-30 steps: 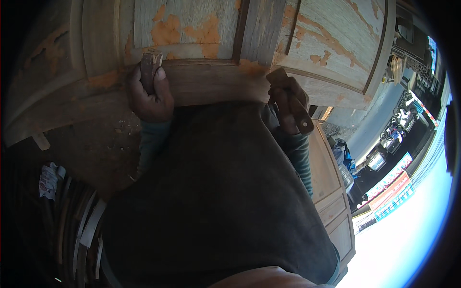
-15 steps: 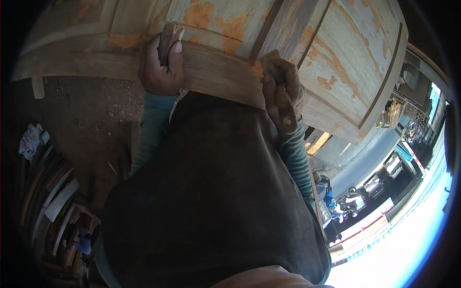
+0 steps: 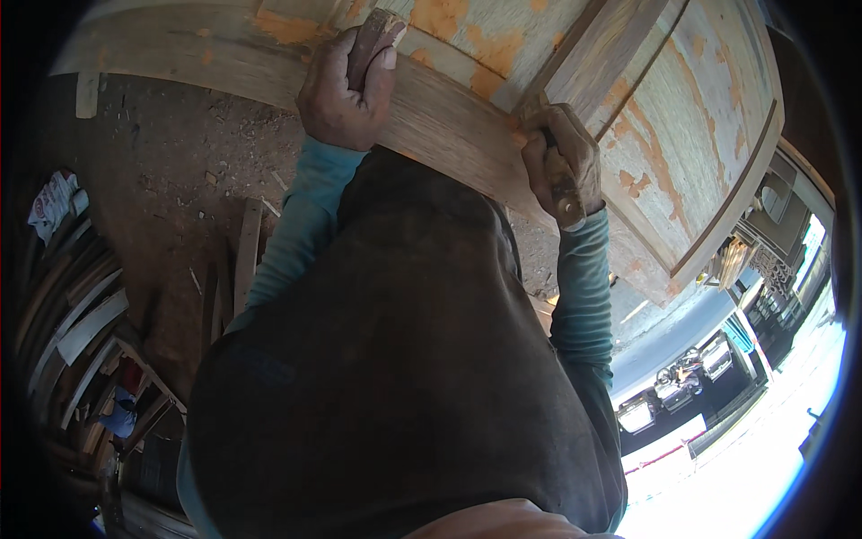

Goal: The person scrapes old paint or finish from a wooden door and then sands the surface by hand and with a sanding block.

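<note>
A reddish-brown block (image 3: 371,47) with a pale, rough end is gripped upright in my left hand (image 3: 343,101), fingers wrapped round it, over the near rail of a wooden panel door (image 3: 449,112). My right hand (image 3: 575,153) closes round a wooden-handled putty knife (image 3: 566,199), its handle end toward me. The knife's front end points at the joint between the rail and a raised upright; fingers hide most of its blade. Patches of orange filler (image 3: 496,49) cover parts of the door's panels.
My dark apron (image 3: 404,341) fills the middle, close to the door's near edge. Curved wooden pieces (image 3: 85,328) are stacked at lower left, near a white bag (image 3: 56,202). A timber piece (image 3: 248,251) stands over the littered dirt floor. Parked vehicles (image 3: 678,382) show outside at right.
The whole view has shifted, so the door and both hands sit farther right and higher. My right hand has turned, and the knife's front end is less visible. Both grips stay closed.
</note>
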